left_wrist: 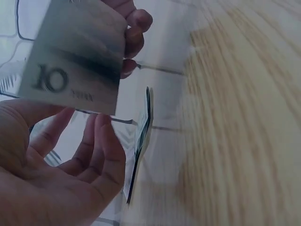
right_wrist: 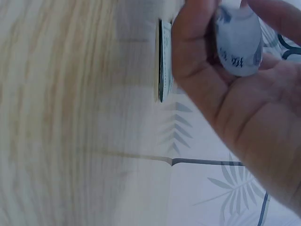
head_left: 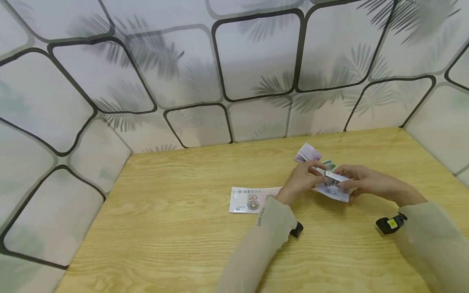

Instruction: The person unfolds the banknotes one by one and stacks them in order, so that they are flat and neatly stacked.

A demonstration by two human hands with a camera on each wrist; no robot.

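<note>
We've got a white wall with dark-lined blocks [head_left: 260, 57] behind a yellow wood-grain bench [head_left: 165, 211], then beige sleeves [head_left: 254, 248] with a left hand [head_left: 299, 179] and right hand [head_left: 371, 181], both grips narrowed. A flat pinkish-white paper 20 note [head_left: 252, 201] lies partly behind the left sleeve. We're pinching the bluish-grey paper 10 note [head_left: 334, 190] above the bench, a purple-and-white paper note [head_left: 307, 152] and small green paper note [head_left: 329, 165] just beyond.

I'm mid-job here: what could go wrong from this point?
The 10 note looks bent at the right hand, so it might crease or spring loose. The left sleeve covers one end of the 20 note in the head view and could drag it. The green note lies just beyond the held one and could get brushed aside.
</note>
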